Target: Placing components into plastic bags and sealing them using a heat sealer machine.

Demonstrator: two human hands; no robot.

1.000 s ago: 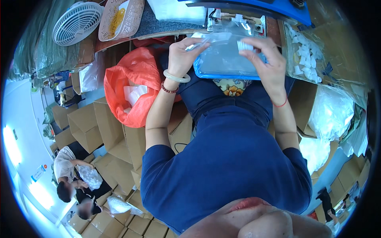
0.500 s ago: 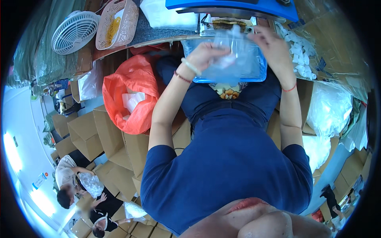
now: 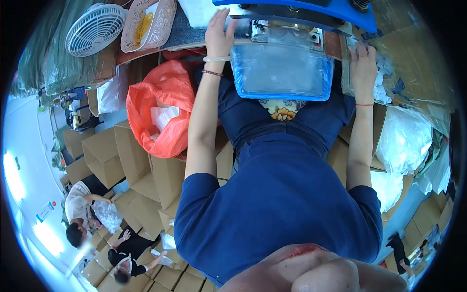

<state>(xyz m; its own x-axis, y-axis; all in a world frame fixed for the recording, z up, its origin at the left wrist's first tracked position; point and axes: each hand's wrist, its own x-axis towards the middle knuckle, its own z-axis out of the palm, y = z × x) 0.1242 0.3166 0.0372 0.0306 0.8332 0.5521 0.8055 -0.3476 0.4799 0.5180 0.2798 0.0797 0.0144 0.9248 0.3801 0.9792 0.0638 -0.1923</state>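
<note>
My left hand (image 3: pixel 220 35) is open, thumb and fingers apart, at the table edge beside a stack of clear plastic bags (image 3: pixel 194 13). At the right, my right hand (image 3: pixel 364 68) reaches over the small white plastic pieces (image 3: pixel 382 80), its fingers slightly bent and apart with nothing visible in them. Between the hands stands a blue press-like machine (image 3: pixel 311 13). A clear plastic piece (image 3: pixel 287 36) lies at its metal lower part (image 3: pixel 259 33). Below it, in front of my lap, is a blue-lined tray (image 3: pixel 282 95) holding clear plastic.
An orange-red sack (image 3: pixel 141 104) with white scraps hangs at the left. A white fan (image 3: pixel 95 30) and a pink basket (image 3: pixel 171 24) with yellow rubber bands stand on the table. Cardboard cartons (image 3: pixel 102 155) fill the floor behind; two people (image 3: pixel 78 214) handle clear bags there.
My hands have moved apart, the left to the bag stack, the right to the white pieces. The clear plastic they held is out of them; a clear piece now lies at the machine.
</note>
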